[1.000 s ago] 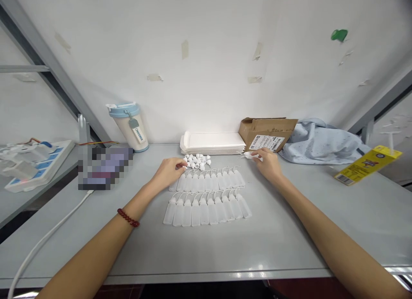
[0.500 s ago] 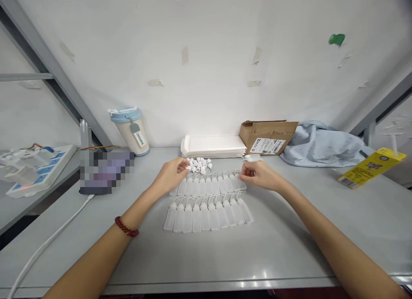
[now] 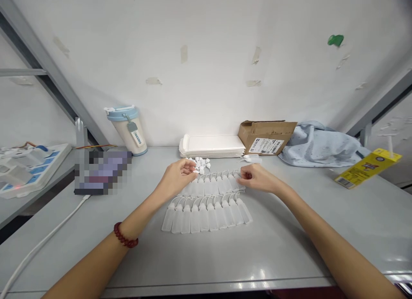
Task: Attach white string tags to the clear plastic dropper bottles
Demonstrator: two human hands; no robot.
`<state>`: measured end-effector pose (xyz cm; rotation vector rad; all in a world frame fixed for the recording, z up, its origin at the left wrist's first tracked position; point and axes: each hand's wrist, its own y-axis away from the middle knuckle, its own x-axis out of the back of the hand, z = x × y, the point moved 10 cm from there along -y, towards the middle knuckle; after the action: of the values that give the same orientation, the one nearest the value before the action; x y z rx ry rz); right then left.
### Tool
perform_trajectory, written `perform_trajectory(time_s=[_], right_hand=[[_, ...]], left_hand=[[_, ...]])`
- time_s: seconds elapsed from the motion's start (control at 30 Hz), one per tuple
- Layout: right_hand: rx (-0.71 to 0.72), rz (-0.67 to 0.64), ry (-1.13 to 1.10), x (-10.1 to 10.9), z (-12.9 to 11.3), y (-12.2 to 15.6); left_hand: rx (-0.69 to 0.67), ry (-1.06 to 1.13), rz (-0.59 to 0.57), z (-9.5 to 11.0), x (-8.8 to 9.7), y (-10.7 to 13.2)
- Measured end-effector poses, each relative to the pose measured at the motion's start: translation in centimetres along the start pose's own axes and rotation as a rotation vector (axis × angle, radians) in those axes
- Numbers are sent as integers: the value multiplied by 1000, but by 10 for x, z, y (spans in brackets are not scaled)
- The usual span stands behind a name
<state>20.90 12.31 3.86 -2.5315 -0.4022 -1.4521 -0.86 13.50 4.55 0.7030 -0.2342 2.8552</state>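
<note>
Two rows of small translucent squeeze bottles lie side by side on the grey table. A heap of little white caps sits just behind them. My left hand hovers over the left end of the back row, fingers pinched on a small white cap beside the heap. My right hand is curled at the right end of the back row, fingertips pinched on the thin tether of a bottle there. One more loose bottle lies behind my right hand.
A stack of white trays and a cardboard box stand against the wall, with a blue-lidded tumbler to the left and a pale blue cloth to the right. A yellow carton lies far right. A white cable runs along the left.
My right hand came back from the box area toward the right end of the back row. My left hand lifted slightly from the heap with its fingers pinched.
</note>
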Motion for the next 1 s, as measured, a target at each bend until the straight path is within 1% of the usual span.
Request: perform_trajectory(time_s=[0.17,0.3,0.43,0.57,0.67,0.77,0.83,0.9,1.0], right_hand=[[-46,2,11,-2,8,-1],[-92,17,89,0,13,-1],[-130,15,144,1,16,-1],[-160,8,187,0,20,0],[-167,2,210,-2,21,-1],[-173,9,219,-2,20,-1],[-165,39,208,1,18,-1],[-131,106,173,7,11,-1],[-51,219,37,15,-4,3]], left_hand=[[20,6,-30,3,-4,3],[108,26,-37,0,-6,6],[157,120,-22,-1,-7,9],[224,205,-29,-6,-10,11],[224,269,-45,-8,-13,11],[230,267,-57,-12,-14,11],[243,313,-77,-13,-16,12],[268,424,-119,-14,-21,13],[309,579,-162,-13,-27,14]])
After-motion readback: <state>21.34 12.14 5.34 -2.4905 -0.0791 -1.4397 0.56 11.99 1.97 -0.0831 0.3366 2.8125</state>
